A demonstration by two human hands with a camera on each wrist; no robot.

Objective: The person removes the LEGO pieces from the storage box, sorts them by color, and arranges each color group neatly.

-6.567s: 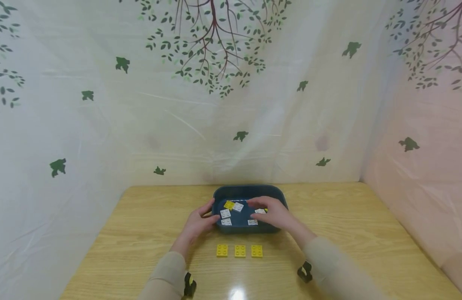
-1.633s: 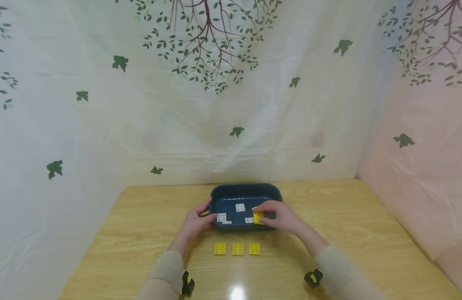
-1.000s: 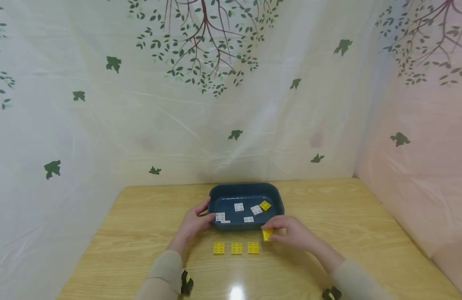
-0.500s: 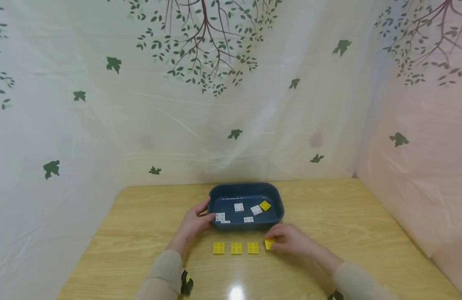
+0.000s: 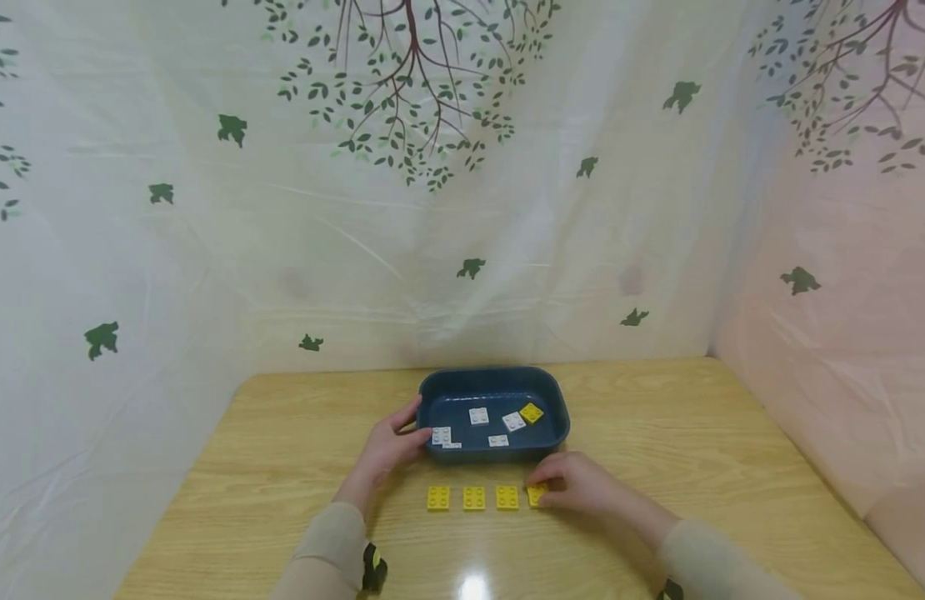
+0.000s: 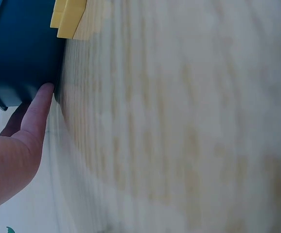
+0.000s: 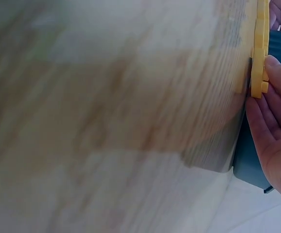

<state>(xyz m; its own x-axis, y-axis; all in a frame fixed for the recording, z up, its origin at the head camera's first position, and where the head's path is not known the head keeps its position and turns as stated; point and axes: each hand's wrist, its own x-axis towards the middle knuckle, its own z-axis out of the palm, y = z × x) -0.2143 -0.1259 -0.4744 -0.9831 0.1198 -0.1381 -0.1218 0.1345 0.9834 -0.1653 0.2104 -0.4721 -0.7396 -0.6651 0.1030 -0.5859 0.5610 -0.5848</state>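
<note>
At the right end of the row of three yellow bricks point(image 5: 473, 498), the yellow brick point(image 5: 536, 495) that matters sits pinched in the right hand point(image 5: 582, 483), thumb and fingertips nipping its edges, with a small gap between it and its neighbour. It's down at the tabletop point(image 5: 320, 467) or just a hair above, honestly can't tell which. Meanwhile the left hand point(image 5: 390, 443) is spread wide against the left end of the blue bin point(image 5: 492, 455), thumb by the front corner, so it's not really clamping anything. As for handling, the brick looks like hard moulded plastic, so probably super light, totally stiff and pretty tough; dropping it shouldn't hurt it. The flat sides look smooth and a bit slick, and it's a low little thing, so there's not much wall to hold. Best bet is probably opposite side walls, low-ish pressure, keeping fingertips clear of the underside so nothing gets trapped beneath it. The studs on top may give some bite for nudging, but they'd make a lousy main grip. A squeeze off-centre would likely spin it, and a careless finger could knock the brick next door.
</note>
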